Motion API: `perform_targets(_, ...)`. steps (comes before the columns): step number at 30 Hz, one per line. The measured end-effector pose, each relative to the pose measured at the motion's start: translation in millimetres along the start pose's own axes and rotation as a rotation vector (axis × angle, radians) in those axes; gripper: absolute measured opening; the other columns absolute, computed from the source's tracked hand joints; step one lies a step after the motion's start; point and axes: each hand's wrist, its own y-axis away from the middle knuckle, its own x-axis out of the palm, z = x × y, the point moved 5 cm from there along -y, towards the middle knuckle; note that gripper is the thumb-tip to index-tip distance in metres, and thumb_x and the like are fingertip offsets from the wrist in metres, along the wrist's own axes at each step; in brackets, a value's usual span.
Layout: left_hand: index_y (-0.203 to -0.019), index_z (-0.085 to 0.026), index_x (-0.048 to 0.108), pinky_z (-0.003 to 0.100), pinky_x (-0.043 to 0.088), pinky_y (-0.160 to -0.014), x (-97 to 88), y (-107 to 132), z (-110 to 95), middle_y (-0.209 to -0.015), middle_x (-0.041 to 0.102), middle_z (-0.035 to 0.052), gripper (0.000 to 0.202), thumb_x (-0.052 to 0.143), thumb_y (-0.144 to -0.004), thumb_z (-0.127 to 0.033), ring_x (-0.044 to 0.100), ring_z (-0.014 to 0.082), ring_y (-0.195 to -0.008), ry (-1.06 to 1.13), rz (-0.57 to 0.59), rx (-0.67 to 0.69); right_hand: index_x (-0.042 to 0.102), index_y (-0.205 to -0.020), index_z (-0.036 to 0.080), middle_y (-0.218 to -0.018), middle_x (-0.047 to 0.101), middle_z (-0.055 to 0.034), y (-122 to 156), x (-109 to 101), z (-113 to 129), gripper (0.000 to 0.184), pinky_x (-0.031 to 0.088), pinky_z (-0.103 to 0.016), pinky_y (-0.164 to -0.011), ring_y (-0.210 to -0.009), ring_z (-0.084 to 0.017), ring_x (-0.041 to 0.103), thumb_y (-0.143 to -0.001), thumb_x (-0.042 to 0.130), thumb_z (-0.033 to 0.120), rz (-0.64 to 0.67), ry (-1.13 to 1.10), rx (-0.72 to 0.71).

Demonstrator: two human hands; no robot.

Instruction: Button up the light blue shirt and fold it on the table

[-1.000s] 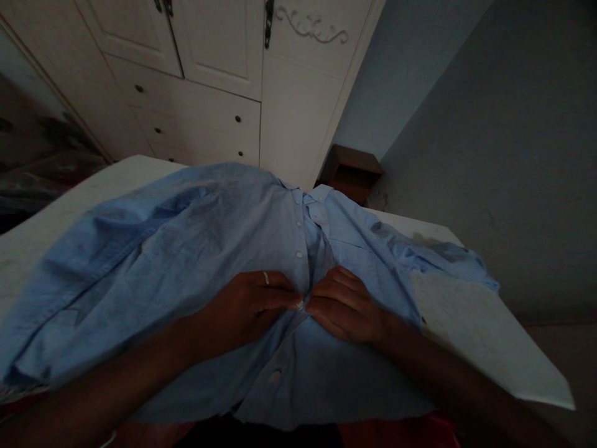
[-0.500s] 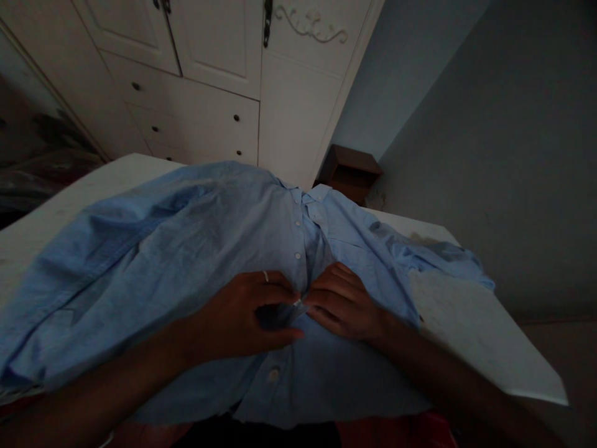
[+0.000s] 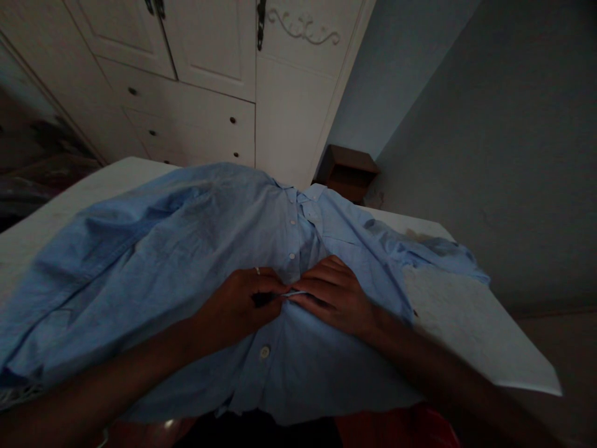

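A light blue button-up shirt (image 3: 224, 230) lies front side up, its collar (image 3: 308, 194) at the far end and its hem toward me. My left hand (image 3: 247, 305), with a ring on one finger, pinches the front edge of the shirt between thumb and fingers. Facing it, my right hand (image 3: 336, 295) grips the other front edge, and the fingertips of both hands meet at the placket. A small button (image 3: 265, 352) shows below my hands, and another button (image 3: 291, 256) above them. Whatever sits right between the fingertips is hidden.
Under the shirt is a white table (image 3: 471, 330). Beyond it stands a white wardrobe (image 3: 289, 124) with drawers and dark knobs. A small brown cabinet (image 3: 352, 163) is by the grey wall (image 3: 513, 155) at the back right.
My left thumb has closed up against its fingers, so the gap in that hand has narrowed. Both hands have drawn together on the placket, and a folded fabric edge now shows between them.
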Motion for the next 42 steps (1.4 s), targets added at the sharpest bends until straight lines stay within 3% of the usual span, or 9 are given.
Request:
perform_targets(9,-0.089,-0.022,0.072,0.023,0.049,-0.067,-2.6,1,0,-0.083,0.069,-0.0009,0.017,0.055,-0.084,-0.018,0.063,0.0113,-0.074,-0.016,-0.038,-0.016,0.068,-0.088,0.019,-0.077,0.071,-0.0014,-2,-2,0,0.01,0.044,-0.031,-0.069,-0.07,-0.014,0.062,-0.088,0.064,0.028,0.001,-0.035,-0.001)
perform_targets(24,-0.088,-0.019,0.07,0.022,0.053,-0.068,-3.3,7,-11,-0.084,0.07,0.0011,0.016,0.054,-0.085,-0.014,0.065,0.0107,-0.073,-0.113,-0.178,0.25,0.065,-0.086,0.018,-0.071,0.067,-0.0011,-1,-6,6,0.004,0.042,-0.033,-0.066,-0.067,-0.014,0.058,-0.086,0.065,0.022,-0.042,-0.022,-0.027)
perform_targets(29,-0.087,-0.019,0.069,0.02,0.052,-0.067,-4.4,8,-11,-0.082,0.069,-0.0002,0.015,0.055,-0.085,-0.014,0.064,0.0094,-0.072,-0.113,-0.185,0.232,0.065,-0.095,0.02,-0.076,0.068,-0.0009,0,-6,4,0.009,0.043,-0.033,-0.069,-0.07,-0.014,0.059,-0.086,0.065,0.021,-0.045,-0.095,0.025)
perform_targets(42,-0.083,-0.019,0.069,0.019,0.051,-0.062,-7.0,7,-10,-0.077,0.07,-0.0013,0.009,0.06,-0.082,-0.016,0.064,0.0088,-0.067,-0.108,-0.231,0.209,0.069,-0.092,0.02,-0.075,0.066,-0.0004,-2,-5,-2,0.007,0.045,-0.032,-0.07,-0.069,-0.013,0.059,-0.087,0.064,0.022,-0.045,-0.217,0.017)
